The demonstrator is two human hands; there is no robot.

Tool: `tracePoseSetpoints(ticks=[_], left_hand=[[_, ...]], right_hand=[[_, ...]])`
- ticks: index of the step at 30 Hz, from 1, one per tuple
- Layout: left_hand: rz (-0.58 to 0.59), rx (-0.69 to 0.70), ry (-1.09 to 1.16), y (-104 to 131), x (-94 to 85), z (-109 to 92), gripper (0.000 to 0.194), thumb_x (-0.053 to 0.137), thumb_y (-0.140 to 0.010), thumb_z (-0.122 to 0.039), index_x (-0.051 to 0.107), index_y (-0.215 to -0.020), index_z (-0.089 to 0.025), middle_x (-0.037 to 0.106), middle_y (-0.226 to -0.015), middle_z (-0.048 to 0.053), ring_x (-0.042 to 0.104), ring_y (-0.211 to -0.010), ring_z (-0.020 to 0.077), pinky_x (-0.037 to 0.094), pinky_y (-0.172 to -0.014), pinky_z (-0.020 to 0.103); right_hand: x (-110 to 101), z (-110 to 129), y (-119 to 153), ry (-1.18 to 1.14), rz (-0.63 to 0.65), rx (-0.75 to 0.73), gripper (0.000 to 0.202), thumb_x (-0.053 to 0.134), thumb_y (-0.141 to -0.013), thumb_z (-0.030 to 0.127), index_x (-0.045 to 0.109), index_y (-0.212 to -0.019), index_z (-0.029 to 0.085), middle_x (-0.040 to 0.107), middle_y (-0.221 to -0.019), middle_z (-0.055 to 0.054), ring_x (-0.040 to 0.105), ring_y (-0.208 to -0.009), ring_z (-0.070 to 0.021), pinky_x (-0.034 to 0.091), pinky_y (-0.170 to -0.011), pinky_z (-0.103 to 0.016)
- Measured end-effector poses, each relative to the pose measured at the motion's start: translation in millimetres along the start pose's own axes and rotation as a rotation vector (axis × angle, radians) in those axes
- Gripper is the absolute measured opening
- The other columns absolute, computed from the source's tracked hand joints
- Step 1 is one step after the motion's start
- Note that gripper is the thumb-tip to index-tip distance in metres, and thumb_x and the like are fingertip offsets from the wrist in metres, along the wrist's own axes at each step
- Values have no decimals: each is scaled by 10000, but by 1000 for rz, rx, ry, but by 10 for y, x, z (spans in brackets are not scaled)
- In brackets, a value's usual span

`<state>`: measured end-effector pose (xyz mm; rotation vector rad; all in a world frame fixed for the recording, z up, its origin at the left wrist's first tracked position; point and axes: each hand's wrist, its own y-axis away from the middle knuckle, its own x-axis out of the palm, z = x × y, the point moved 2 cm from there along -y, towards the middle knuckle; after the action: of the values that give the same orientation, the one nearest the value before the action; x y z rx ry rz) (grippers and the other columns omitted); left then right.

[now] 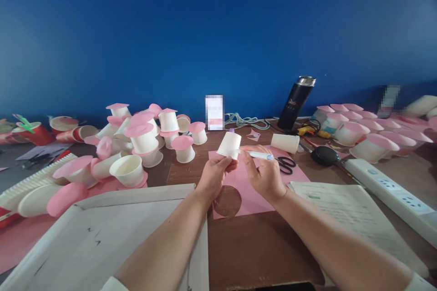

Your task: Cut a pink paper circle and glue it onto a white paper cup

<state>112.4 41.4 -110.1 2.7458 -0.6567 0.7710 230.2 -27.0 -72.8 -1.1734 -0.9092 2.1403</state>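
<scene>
Near the middle of the view, my left hand [215, 173] is closed on a white paper cup [230, 144], which it holds tilted above the table. My right hand [264, 175] grips a white pen [257, 155], its tip end pointing at the cup's side. Below both hands lies a pink sheet [252, 198] with a round hole cut at its left. Black-handled scissors [286, 165] rest on the sheet, just right of my right hand. Another white cup [285, 143] lies on its side behind them.
Many white cups with pink discs [142, 138] crowd the left; similar ones [375, 145] stand at right. A black bottle [296, 102] and a phone [215, 112] are at the back. A power strip [389, 186], papers [341, 209] and a white box lid [136, 232] lie nearer.
</scene>
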Motion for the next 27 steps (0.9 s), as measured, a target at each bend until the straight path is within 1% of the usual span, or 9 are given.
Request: tracePoseSetpoints(ticks=[4, 7, 10, 15, 19, 21, 24, 27], left_hand=[[-2, -12, 9, -2, -2, 7, 216, 788, -614, -296, 685, -659, -111, 657, -687, 50, 590, -700, 132, 445, -804, 316], [3, -21, 20, 11, 11, -5, 224, 790, -609, -294, 689, -673, -105, 660, -700, 54, 592, -703, 128, 443, -802, 305], [-4, -31, 33, 18, 16, -13, 219, 794, -592, -279, 686, -660, -101, 664, -698, 57, 596, -703, 129, 446, -802, 303], [-2, -24, 41, 11, 3, -6, 214, 785, -616, -278, 682, -678, -101, 674, -708, 67, 606, -705, 137, 447, -802, 317], [2, -27, 63, 9, 6, -17, 200, 789, -611, -246, 670, -674, -99, 672, -709, 66, 608, -691, 130, 450, -794, 306], [-10, -40, 104, 7, 8, -26, 188, 781, -612, -220, 664, -682, -91, 673, -713, 73, 616, -690, 133, 461, -798, 308], [-56, -61, 172, -2, -3, -31, 142, 749, -635, -167, 639, -674, -87, 667, -710, 83, 633, -707, 144, 475, -820, 320], [-75, -72, 204, -13, -13, -26, 110, 720, -655, -138, 629, -684, -83, 666, -713, 89, 638, -707, 145, 485, -813, 316]], right_hand=[[2, 10, 0, -5, 32, -8, 205, 467, -930, 274, 656, -900, 201, 720, -937, -71, 655, -901, -222, 481, -827, -371], [-5, 19, 0, -6, 20, -9, 201, 474, -927, 277, 657, -898, 201, 722, -939, -71, 658, -904, -221, 485, -826, -370], [-6, 21, -4, -22, 34, -9, 193, 481, -925, 268, 655, -875, 202, 725, -935, -69, 661, -897, -217, 486, -822, -366], [-7, 14, -3, -17, 23, 1, 187, 478, -924, 264, 655, -917, 203, 720, -945, -71, 655, -907, -225, 481, -840, -384], [4, 20, 11, -61, 68, -20, 186, 486, -919, 252, 654, -849, 217, 723, -926, -53, 658, -906, -211, 492, -830, -364], [0, 15, 12, -64, 47, -12, 174, 488, -920, 252, 652, -875, 215, 719, -935, -57, 654, -918, -215, 490, -840, -370], [-19, -7, -1, -71, -17, 25, 170, 486, -925, 267, 644, -943, 209, 712, -948, -68, 652, -915, -220, 491, -837, -374], [-34, -26, -17, -83, -54, 48, 176, 483, -927, 276, 643, -947, 208, 708, -943, -69, 653, -904, -220, 493, -818, -368]])
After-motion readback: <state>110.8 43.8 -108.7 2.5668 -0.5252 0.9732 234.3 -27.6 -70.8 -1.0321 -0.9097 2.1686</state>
